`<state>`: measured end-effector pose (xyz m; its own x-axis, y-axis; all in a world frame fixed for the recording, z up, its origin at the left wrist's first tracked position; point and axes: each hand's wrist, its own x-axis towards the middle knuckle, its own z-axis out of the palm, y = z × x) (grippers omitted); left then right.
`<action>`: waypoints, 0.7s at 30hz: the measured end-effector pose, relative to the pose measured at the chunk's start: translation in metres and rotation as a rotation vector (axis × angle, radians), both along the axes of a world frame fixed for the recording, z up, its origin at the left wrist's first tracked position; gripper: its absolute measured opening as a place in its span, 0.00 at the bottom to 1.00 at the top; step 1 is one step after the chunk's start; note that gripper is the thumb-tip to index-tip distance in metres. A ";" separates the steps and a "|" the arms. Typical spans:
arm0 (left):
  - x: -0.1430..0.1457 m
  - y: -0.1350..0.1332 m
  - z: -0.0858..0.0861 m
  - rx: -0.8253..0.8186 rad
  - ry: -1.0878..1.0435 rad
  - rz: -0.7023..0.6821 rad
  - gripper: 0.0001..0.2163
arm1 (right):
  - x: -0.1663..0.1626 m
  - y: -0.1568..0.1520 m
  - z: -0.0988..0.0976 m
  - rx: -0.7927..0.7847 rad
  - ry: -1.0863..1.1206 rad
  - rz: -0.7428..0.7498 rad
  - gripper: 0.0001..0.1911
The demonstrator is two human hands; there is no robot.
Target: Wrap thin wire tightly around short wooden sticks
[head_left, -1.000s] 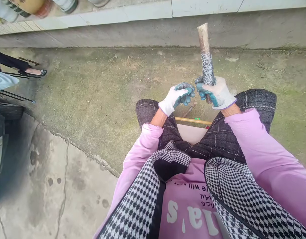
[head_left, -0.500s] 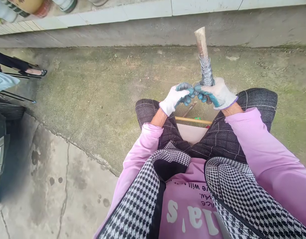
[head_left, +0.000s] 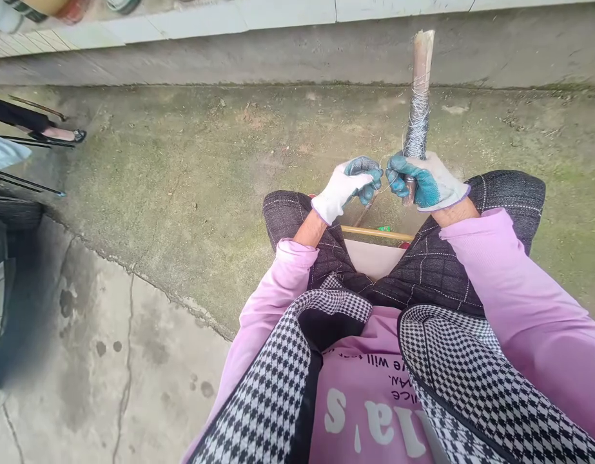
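Both my hands wear white work gloves with blue-green coated palms and are held above my knees. My right hand point(head_left: 425, 180) is wrapped round the lower part of a wooden stick point(head_left: 423, 55), which stands nearly upright. Thin silvery wire point(head_left: 416, 125) is wound in many turns about the stick's middle. Just to the left, my left hand point(head_left: 358, 183) is closed in a pinch on a thin strand of the wire. A loose loop of that strand shows in the small gap between the two hands.
Below my hands, a yellow rod point(head_left: 377, 232) crosses between my knees, near a small green thing point(head_left: 384, 229). A low concrete step point(head_left: 278, 55) runs along the top, with pots at upper left. Another person's foot point(head_left: 60, 134) shows at far left, by thin dark legs of furniture.
My right hand has turned, and the wire-wound stick has shifted right and up, standing more upright. The gap between my hands has widened, with the strand across it.
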<state>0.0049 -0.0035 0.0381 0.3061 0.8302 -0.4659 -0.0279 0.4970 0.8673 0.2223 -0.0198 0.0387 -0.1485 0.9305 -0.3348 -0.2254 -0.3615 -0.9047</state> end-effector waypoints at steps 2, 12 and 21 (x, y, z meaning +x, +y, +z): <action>-0.001 0.002 -0.003 -0.001 0.008 0.028 0.12 | 0.000 0.003 -0.001 0.003 -0.038 -0.061 0.25; -0.001 0.003 -0.009 0.028 -0.012 0.057 0.14 | -0.006 0.003 -0.005 -0.033 -0.034 -0.067 0.27; -0.003 0.004 0.000 -0.074 -0.101 0.090 0.22 | 0.004 0.005 -0.004 -0.063 -0.051 -0.066 0.27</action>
